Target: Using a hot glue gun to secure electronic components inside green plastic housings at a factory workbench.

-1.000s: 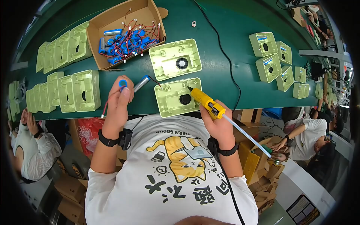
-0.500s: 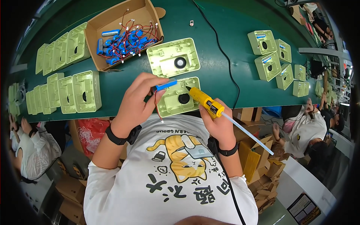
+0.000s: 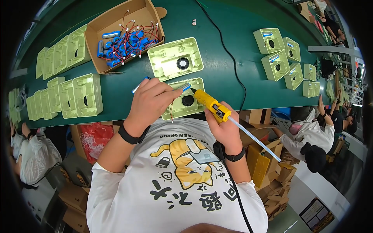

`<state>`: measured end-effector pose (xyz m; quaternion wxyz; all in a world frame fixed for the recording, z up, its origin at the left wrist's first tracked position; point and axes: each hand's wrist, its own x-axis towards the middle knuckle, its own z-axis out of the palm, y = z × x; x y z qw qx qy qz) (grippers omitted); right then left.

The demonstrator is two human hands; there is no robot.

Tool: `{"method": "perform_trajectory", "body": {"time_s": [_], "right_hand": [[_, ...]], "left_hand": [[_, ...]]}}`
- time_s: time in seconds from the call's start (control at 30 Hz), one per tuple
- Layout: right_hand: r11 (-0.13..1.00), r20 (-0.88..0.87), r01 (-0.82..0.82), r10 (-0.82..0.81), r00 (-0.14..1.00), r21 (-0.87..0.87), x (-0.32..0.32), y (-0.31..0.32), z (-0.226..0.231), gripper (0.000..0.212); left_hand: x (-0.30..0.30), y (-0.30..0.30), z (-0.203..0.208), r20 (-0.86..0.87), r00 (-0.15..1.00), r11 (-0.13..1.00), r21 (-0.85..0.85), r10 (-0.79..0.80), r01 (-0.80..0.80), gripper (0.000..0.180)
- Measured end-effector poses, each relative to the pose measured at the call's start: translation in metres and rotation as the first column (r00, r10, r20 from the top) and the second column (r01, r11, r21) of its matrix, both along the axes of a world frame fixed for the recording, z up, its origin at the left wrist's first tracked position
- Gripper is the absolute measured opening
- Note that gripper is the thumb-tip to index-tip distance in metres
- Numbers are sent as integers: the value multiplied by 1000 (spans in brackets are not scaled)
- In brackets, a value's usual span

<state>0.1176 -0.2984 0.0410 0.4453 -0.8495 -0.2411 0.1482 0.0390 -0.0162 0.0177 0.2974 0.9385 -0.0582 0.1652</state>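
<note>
My left hand pinches a blue cylindrical battery with red and black wires at the upper edge of the near pale-green plastic shell. A second blue battery shows behind that hand's knuckles; whether the hand holds it too is hidden. My right hand is closed around a yellow glue gun, with a translucent glue stick jutting from its rear. The gun's dark nozzle is close by the battery's right end. A black round speaker sits in this shell.
Beyond lies another green shell with a speaker. A cardboard box of wired blue batteries stands at the back left. Rows of shells line the left; several shells with batteries stand right. A black cable crosses the table. Co-workers sit at both sides.
My left hand has brought the battery right and down to the near shell, by the nozzle. The second battery has come into view behind the knuckles. The glue gun stays nearly where it was.
</note>
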Motion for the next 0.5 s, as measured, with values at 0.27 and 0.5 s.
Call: {"method": "perform_trajectory", "body": {"time_s": [0.27, 0.5], "right_hand": [[1000, -3, 15, -15, 1000, 20, -3, -1, -4, 14], [999, 36, 37, -38, 999, 27, -8, 2, -7, 13]], "left_hand": [[-1, 7, 7, -15, 997, 994, 78, -70, 71, 33], [-5, 12, 8, -23, 994, 989, 97, -110, 111, 28]]}}
